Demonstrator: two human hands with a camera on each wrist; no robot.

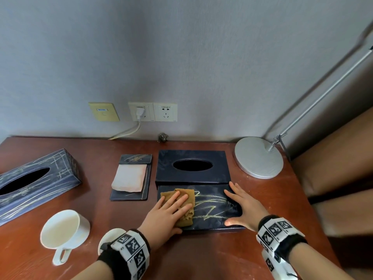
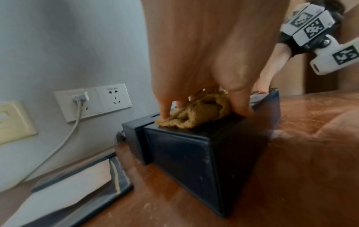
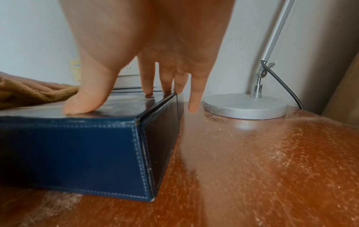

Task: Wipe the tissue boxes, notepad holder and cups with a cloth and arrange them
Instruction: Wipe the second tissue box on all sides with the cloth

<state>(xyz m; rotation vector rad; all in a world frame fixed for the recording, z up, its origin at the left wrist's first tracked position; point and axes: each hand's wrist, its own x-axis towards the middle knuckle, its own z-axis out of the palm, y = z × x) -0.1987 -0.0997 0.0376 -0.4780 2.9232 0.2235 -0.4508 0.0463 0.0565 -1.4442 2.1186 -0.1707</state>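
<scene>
Nearest the head camera, the left hand (image 1: pixel 169 214) lay flat with its fingers straight, pressing a folded mustard-brown cloth (image 1: pixel 186 207) onto the upturned side of a dark navy leather tissue box with gold scribble lines (image 1: pixel 218 209). That box lay on its side in the middle of the reddish-brown wooden desk (image 1: pixel 201 255), its oval opening facing the wall. The right hand (image 1: pixel 245 206) rested open on the box's right end, thumb and three fingers touching the surface and the little finger hanging past the edge; it gripped nothing. Just left of the box lay a dark notepad holder with a pad of white paper (image 1: pixel 131 177). Farther left sat a second navy tissue box with gold streaks (image 1: pixel 36 182). A white ceramic cup with a handle (image 1: pixel 63 232) lay tipped near the front-left edge, and another white cup (image 1: pixel 110 238) showed partly behind the left wrist. A round silver lamp base (image 1: pixel 258 157) stood beyond the right hand, near the wall.
</scene>
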